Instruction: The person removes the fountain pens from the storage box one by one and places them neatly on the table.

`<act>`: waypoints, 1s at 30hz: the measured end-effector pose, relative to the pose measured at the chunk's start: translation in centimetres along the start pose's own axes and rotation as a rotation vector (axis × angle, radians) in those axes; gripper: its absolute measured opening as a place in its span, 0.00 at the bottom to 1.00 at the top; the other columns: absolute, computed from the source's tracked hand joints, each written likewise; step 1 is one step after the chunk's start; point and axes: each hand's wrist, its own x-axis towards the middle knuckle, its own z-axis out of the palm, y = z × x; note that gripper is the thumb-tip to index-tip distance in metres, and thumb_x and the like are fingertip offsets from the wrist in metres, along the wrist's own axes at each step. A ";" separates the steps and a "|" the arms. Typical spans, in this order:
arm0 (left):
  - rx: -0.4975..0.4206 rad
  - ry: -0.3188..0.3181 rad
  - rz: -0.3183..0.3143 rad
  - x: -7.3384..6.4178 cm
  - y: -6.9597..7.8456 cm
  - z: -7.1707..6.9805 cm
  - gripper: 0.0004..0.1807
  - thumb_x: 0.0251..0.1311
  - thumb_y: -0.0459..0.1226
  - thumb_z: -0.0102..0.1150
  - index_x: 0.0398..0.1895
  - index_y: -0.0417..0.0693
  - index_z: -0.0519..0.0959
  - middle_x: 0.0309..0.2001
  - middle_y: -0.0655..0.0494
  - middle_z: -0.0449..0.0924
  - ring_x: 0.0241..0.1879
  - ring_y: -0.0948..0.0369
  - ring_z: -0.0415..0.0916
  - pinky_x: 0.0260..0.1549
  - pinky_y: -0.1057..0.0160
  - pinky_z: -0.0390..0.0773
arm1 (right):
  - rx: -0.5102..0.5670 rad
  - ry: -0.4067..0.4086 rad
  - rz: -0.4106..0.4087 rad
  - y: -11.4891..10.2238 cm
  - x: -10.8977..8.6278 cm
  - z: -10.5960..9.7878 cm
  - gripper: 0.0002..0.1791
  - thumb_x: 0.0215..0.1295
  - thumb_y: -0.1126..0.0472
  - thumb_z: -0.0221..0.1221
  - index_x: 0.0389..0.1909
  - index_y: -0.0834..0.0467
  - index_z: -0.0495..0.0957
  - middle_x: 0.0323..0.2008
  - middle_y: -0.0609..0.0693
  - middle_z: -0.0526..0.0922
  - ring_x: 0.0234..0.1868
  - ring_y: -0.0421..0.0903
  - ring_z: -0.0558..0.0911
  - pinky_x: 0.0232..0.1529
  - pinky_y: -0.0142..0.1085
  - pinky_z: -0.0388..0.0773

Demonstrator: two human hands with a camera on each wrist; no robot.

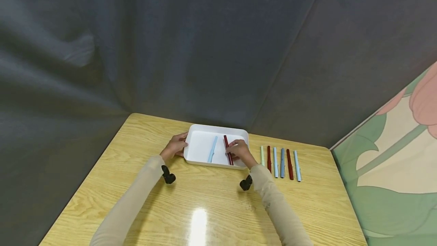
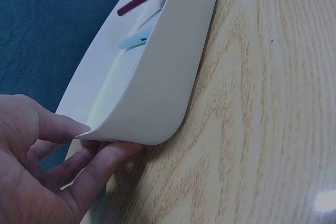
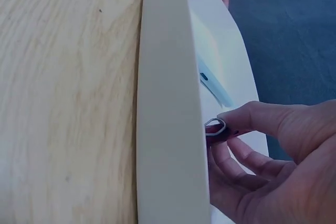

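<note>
A shallow white tray [image 1: 199, 134] stands near the table's far edge. My left hand [image 1: 175, 146] grips its left end, thumb on the rim and fingers below, as the left wrist view shows. Inside the tray lies a slim light blue stick-like tool [image 1: 212, 149] with a small slot near one end [image 3: 206, 78]. To its right my right hand [image 1: 239, 150] pinches a dark red stick-like tool [image 1: 226, 141] between thumb and fingers, low over the tray floor. A metal loop [image 3: 215, 126] shows at that tool's near end; whether it touches the floor I cannot tell.
Right of the tray, several similar tools lie side by side on the wooden table [image 1: 211, 196]: a pale green one [image 1: 262, 155], dark red ones [image 1: 290, 164], light blue ones [image 1: 297, 166] and a grey-blue one [image 1: 282, 162]. A dark curtain [image 1: 205, 48] hangs behind the table.
</note>
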 end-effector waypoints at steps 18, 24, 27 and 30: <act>-0.014 -0.011 0.012 -0.3 -0.2 -0.3 0.38 0.73 0.26 0.48 0.84 0.53 0.57 0.72 0.33 0.69 0.58 0.38 0.81 0.34 0.54 0.90 | 0.135 0.032 -0.008 -0.6 0.0 -2.7 0.16 0.67 0.66 0.67 0.52 0.69 0.79 0.37 0.60 0.90 0.31 0.45 0.87 0.40 0.48 0.89; 0.008 -0.020 0.033 -0.3 -0.1 0.1 0.38 0.72 0.27 0.47 0.84 0.53 0.57 0.72 0.34 0.70 0.57 0.39 0.81 0.34 0.54 0.90 | 0.170 0.043 -0.014 -0.4 -0.2 -4.3 0.16 0.69 0.67 0.65 0.54 0.70 0.78 0.37 0.57 0.90 0.35 0.47 0.87 0.48 0.51 0.88; 0.012 -0.020 0.044 -0.3 0.1 0.4 0.38 0.72 0.27 0.47 0.84 0.51 0.57 0.72 0.33 0.70 0.57 0.39 0.82 0.35 0.54 0.90 | 0.171 0.043 -0.012 -0.2 -0.2 -5.0 0.19 0.70 0.66 0.65 0.58 0.69 0.78 0.37 0.55 0.90 0.35 0.46 0.88 0.46 0.48 0.89; 0.015 -0.021 0.047 -0.3 0.1 0.6 0.38 0.72 0.27 0.47 0.84 0.50 0.57 0.72 0.33 0.71 0.57 0.39 0.82 0.36 0.53 0.90 | 0.184 0.037 -0.014 0.0 -0.4 -5.6 0.23 0.71 0.65 0.65 0.64 0.67 0.76 0.41 0.54 0.89 0.37 0.46 0.88 0.47 0.48 0.89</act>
